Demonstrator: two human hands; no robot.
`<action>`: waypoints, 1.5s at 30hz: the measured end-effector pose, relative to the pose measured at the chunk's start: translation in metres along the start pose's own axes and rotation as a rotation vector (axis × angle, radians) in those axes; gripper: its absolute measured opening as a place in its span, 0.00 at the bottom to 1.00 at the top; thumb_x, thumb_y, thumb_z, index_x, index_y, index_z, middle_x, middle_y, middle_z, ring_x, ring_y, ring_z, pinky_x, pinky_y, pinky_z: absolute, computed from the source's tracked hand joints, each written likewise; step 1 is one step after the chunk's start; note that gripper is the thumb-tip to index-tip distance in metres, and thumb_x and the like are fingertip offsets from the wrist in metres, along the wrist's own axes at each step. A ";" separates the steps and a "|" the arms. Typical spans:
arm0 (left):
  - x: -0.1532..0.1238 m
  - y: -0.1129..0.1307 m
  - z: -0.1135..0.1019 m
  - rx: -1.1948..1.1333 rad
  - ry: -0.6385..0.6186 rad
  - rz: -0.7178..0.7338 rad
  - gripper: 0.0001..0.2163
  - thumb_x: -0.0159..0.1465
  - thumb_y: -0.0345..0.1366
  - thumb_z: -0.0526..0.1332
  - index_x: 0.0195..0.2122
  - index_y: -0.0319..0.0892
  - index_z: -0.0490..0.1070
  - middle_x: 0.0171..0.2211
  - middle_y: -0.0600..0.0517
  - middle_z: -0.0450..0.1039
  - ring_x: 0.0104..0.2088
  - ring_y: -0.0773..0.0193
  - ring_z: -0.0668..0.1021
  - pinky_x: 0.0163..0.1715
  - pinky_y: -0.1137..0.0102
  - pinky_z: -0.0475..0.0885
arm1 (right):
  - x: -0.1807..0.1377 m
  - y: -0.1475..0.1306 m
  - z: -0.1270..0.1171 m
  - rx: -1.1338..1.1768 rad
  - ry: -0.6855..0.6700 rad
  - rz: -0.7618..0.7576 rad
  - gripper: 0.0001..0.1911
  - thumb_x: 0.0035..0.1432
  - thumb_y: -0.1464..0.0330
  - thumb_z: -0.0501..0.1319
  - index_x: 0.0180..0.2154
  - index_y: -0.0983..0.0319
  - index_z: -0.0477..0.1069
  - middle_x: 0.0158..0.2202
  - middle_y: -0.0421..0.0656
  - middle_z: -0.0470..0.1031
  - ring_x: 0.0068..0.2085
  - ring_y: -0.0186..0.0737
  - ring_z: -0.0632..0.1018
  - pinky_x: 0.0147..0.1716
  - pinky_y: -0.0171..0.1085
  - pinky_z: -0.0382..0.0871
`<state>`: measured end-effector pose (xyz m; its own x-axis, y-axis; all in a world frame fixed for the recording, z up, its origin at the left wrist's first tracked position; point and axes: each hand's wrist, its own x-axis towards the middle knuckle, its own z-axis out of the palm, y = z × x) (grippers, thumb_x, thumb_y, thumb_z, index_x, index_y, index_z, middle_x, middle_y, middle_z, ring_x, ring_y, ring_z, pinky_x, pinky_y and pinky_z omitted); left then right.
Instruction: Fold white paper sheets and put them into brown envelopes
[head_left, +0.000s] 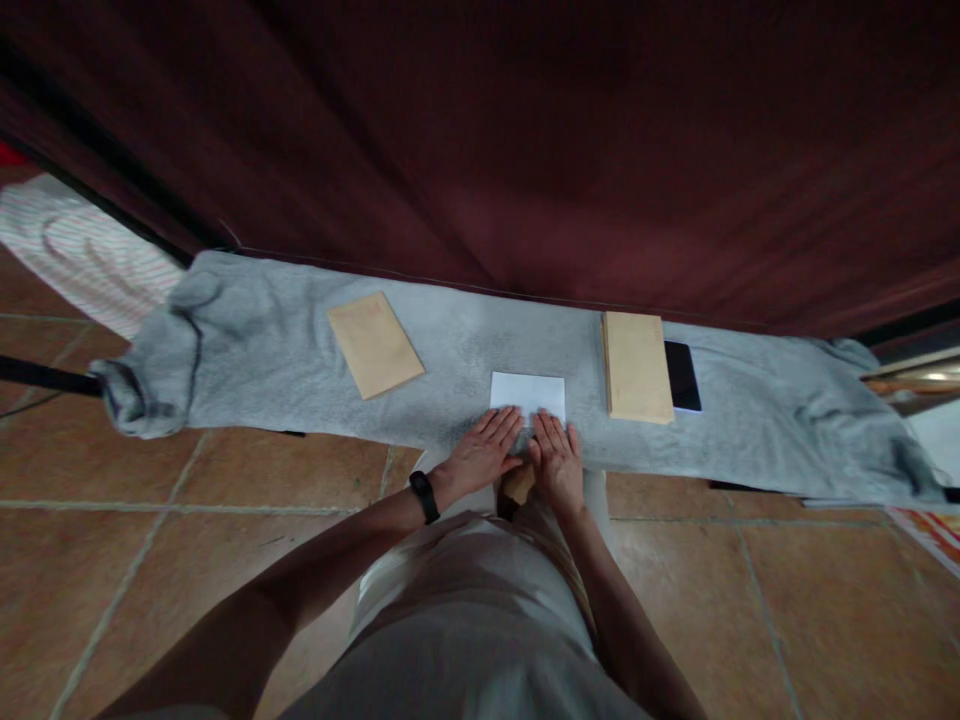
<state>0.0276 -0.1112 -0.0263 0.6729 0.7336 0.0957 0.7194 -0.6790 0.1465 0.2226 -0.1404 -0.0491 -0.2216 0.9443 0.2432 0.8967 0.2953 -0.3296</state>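
Observation:
A white sheet of paper lies on the grey cloth right in front of me. Flat on its near left part rests my left hand, fingers stretched out, a black band on the wrist. My right hand presses the near right part in the same way, with its fingers extended. Both hands hide the paper's near edge, so I cannot tell whether it is folded. To the left is a single brown envelope, lying at a slant. On the right sits a stack of brown envelopes.
A dark phone lies partly under the envelope stack. Behind the narrow cloth-covered surface hangs a dark red curtain. Striped fabric is at the far left. Brown floor tiles show below the near edge.

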 end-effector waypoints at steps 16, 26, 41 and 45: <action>-0.001 -0.002 0.001 -0.003 -0.033 0.012 0.32 0.73 0.48 0.53 0.72 0.33 0.52 0.73 0.39 0.49 0.74 0.52 0.49 0.73 0.55 0.48 | 0.013 0.017 -0.009 0.021 0.058 0.068 0.26 0.75 0.63 0.45 0.67 0.66 0.63 0.67 0.53 0.66 0.70 0.49 0.62 0.70 0.57 0.50; -0.003 -0.010 0.000 -0.015 0.006 -0.022 0.30 0.72 0.47 0.54 0.70 0.34 0.57 0.71 0.39 0.55 0.73 0.52 0.56 0.72 0.54 0.50 | 0.047 0.001 0.003 0.008 -0.010 0.051 0.24 0.74 0.63 0.47 0.66 0.61 0.64 0.69 0.50 0.63 0.69 0.49 0.62 0.69 0.54 0.50; 0.012 -0.011 0.000 0.008 0.120 -0.334 0.21 0.73 0.36 0.51 0.65 0.35 0.65 0.69 0.36 0.59 0.70 0.47 0.61 0.68 0.52 0.60 | 0.073 0.017 -0.016 0.012 0.054 0.546 0.26 0.67 0.63 0.56 0.62 0.67 0.66 0.46 0.56 0.76 0.44 0.50 0.77 0.46 0.43 0.68; 0.013 -0.011 0.002 -0.009 0.135 -0.338 0.21 0.73 0.36 0.52 0.65 0.35 0.65 0.69 0.35 0.59 0.70 0.47 0.62 0.68 0.52 0.61 | 0.079 0.028 -0.016 0.136 0.060 0.612 0.18 0.63 0.64 0.58 0.51 0.63 0.74 0.39 0.48 0.76 0.38 0.43 0.75 0.41 0.38 0.68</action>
<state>0.0286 -0.0946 -0.0283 0.3676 0.9143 0.1699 0.8955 -0.3973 0.2006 0.2359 -0.0598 -0.0247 0.3419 0.9395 0.0228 0.7966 -0.2769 -0.5374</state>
